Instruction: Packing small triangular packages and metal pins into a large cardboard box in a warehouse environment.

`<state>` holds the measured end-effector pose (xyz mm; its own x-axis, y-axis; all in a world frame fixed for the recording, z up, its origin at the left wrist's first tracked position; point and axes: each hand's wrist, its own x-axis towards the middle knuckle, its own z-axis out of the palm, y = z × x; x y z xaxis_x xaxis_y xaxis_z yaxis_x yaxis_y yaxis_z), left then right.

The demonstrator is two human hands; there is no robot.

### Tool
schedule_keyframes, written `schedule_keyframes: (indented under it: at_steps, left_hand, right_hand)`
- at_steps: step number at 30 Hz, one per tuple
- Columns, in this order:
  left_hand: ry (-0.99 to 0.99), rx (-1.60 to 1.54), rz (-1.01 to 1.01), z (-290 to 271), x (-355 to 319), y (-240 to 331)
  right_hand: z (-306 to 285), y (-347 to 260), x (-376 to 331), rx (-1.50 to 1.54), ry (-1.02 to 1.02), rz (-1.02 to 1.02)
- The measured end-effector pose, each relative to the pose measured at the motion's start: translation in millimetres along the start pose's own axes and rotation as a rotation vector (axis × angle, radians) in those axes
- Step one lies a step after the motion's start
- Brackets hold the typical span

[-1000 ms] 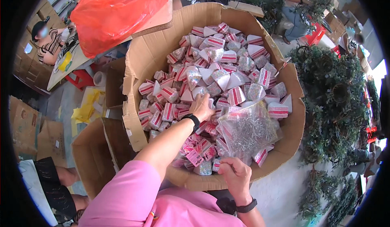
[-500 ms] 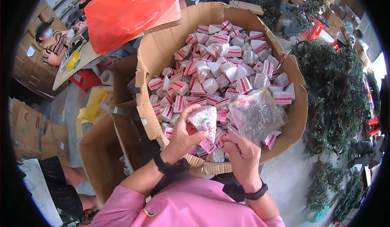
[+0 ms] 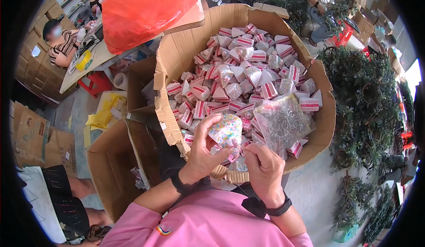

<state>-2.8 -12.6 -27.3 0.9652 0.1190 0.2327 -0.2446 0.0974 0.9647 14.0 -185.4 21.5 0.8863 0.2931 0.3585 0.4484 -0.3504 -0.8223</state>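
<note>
Left hand (image 3: 200, 156) clasps a speckled wedge (image 3: 226, 130), pink tag (image 3: 233, 156) unreadable; right hand (image 3: 268, 165) pinches (on what, unclear). At two o'clock a clear bag (image 3: 284, 118) covers striped wedges (image 3: 268, 90).

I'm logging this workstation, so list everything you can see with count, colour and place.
Large carton: one, brown, centre
Wedge pieces: too many to count, mostly white with red-pink stripes, in large carton
Clear bag of wiry bits: one, silvery, atop wedge pieces
Sprinkled piece: one, multicoloured, over carton's near edge
Smaller cartons: at least two, brown, left
Table: one, pale, upper left
Plastic bag: one, red, on table
Stool: at least one, red, by table
Greenery: heaps, green, right
Other people: several, mixed clothing, around edges
Left hand: one, bare, holding sprinkled piece
Right hand: one, bare, beside it
</note>
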Motion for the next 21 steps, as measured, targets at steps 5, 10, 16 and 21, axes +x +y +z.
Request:
schedule_keyframes:
  at_steps: [5, 10, 16, 21]
  left_hand:
    - [0.01, 0.155, 0.064, 2.2, -0.4, -1.3]
    - [0.028, 0.262, 0.081, 2.8, -0.2, -0.2]
    - [0.04, 0.382, 0.129, 3.9, 1.6, 4.4]
    - [0.033, 0.48, 0.172, 3.5, 2.0, 6.3]
  right_hand:
    - [1.0, 2.5, 0.5, -0.056, 0.01, -0.029]
    - [1.7, 5.5, 0.1, -0.046, 0.008, -0.028]
    - [1.5, 6.1, 0.7, -0.061, -0.005, -0.005]
    - [2.9, 8.7, 0.4, -0.058, -0.006, -0.009]
